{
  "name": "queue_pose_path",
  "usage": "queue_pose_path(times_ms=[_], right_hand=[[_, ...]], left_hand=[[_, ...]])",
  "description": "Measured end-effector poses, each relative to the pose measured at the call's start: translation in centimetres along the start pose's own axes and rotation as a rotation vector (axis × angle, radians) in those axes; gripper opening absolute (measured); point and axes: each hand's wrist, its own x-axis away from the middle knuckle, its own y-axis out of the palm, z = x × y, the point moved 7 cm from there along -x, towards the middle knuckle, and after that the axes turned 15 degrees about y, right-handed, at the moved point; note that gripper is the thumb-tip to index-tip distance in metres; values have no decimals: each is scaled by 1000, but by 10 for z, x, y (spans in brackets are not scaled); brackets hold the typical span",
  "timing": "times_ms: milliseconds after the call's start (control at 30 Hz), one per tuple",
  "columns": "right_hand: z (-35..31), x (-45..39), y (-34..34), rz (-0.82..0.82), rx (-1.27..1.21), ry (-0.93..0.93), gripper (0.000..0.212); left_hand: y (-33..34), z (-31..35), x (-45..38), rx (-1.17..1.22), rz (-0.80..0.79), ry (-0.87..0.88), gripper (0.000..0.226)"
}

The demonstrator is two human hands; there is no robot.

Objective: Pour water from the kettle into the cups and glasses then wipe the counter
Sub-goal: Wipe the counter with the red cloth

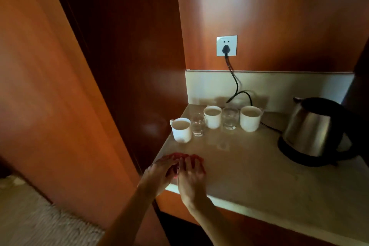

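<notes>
From the head view we look down at a pale tabletop (249, 170) set in a wood-panelled niche. Both of our hands lie flat, fingers spread, on a red cloth (196, 158) at the near left corner of the tabletop. The left hand (159, 171) presses on the cloth's left part right at the edge, and the right hand (190, 173) presses just beside it, the two touching or nearly so. Neither is clenched; the palms cover most of the cloth, so we cannot tell whether any fingers grip it.

Toward the back left stand three white cups and two clear glasses close together in a loose row: the left cup (181, 130), a glass (198, 127) just beside it, the middle cup (212, 116), a second glass (230, 118) and the right cup (250, 118). The cups look filled nearly to the rim; the level in the glasses is hard to read.

The steel kettle (311, 130) stands upright on its black base (295, 156) at the right, well apart from our hands. A black cord (236, 84) runs down from a plug in the white wall socket (226, 45) to the tabletop behind the cups.
</notes>
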Motion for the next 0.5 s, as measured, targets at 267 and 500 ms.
queue_pose_path(times_ms=[267,500], right_hand=[[-13,-54,35,43,-81,-66,38],[-8,-54,39,-61,-97,-83,40]], left_hand=[[3,-25,-27,32,149,-14,44],[6,-26,-32,42,66,-65,42]])
